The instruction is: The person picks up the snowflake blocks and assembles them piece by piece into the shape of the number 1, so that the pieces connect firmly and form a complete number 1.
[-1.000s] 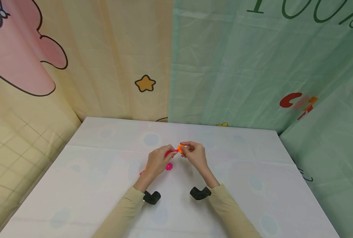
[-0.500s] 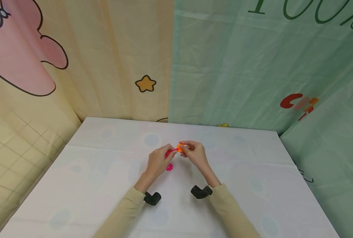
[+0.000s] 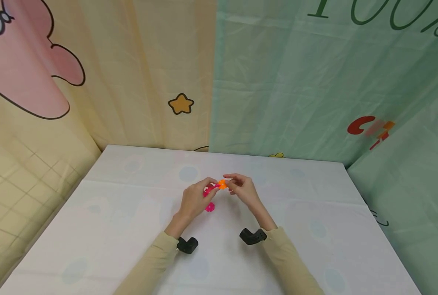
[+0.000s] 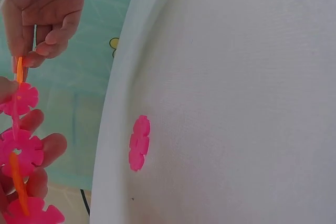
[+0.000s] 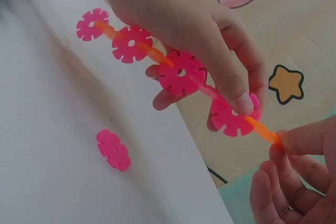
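Observation:
My left hand point(image 3: 195, 198) grips a chain of slotted snowflake discs, pink ones alternating with orange, linked edge to edge. Its thumb lies on a pink disc point(image 5: 231, 121) near the chain's right end. That end is an orange disc point(image 5: 262, 130), seen edge-on in the right wrist view and flatter to the camera in the head view. My right hand point(image 3: 245, 191) pinches the orange disc's outer edge between thumb and forefinger. The chain's other end, a pink disc point(image 5: 90, 24), sticks out past the left palm. In the left wrist view another pink disc point(image 4: 17, 153) lies against the left fingers.
One loose pink disc point(image 3: 209, 207) lies on the white-clothed table point(image 3: 296, 254) below the hands. Printed curtains point(image 3: 263, 82) stand behind the table's far edge. A black wrist camera point(image 3: 253, 236) is on the right wrist, another point(image 3: 187, 245) on the left.
The orange end disc has turned and shows more of its face. My right fingers have shifted outward to its edge. The chain's far end has gone out of sight behind the left forearm.

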A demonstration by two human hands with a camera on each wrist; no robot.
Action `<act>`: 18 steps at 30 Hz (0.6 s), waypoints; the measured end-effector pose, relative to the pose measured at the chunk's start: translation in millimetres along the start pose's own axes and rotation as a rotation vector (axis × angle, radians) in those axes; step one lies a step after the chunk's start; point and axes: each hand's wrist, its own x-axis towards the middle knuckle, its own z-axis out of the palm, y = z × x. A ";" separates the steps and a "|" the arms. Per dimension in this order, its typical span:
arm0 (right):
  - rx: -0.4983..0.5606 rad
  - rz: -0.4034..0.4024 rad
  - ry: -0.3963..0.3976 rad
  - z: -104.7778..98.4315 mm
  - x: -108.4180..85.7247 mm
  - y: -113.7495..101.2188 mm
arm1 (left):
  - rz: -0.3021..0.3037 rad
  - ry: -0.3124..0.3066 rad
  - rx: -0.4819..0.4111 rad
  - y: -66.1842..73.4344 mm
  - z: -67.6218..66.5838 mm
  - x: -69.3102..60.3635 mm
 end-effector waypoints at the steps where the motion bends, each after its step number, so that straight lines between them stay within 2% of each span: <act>1: 0.001 0.003 0.001 -0.7 -0.3 -0.2 | 0.004 -0.003 0.004 -0.1 -0.1 -0.1; 10: 0.012 0.003 0.008 -2.2 0.2 0.1 | 0.037 0.019 0.063 -2.8 -1.2 1.5; 18: 0.019 0.030 0.035 0.3 -0.6 5.0 | 0.026 0.034 0.083 -5.9 -10.5 6.3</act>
